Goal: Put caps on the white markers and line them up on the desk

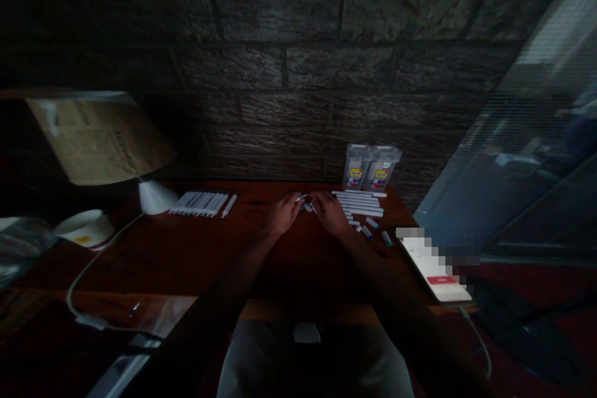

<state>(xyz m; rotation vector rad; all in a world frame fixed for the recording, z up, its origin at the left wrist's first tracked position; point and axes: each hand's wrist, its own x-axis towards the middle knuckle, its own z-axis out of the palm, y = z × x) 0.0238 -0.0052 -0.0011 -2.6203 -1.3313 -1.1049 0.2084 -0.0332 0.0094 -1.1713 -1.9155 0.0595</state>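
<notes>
My left hand [282, 214] is closed near the back of the wooden table, its fingertips pinching a small white marker [301, 198] of which only a short part shows. Close beside it, my right hand [330, 211] has its fingers bent and pressed together; what they hold, if anything, is hidden. A few small marker caps [308, 206] lie between the two hands. Right of my right hand, several white markers [359, 203] rest side by side. In front of these lie loose caps, among them a green-tipped cap [387, 238] and a dark-ended cap [367, 232].
A neat row of white markers [199, 203] lies left, with a single marker [229, 206] beside it. Two clear plastic cases [370, 168] stand against the brick wall. A lamp [102, 140], a white bowl [86, 230] and a cable flank the left; a white notebook-like object [436, 270] lies right.
</notes>
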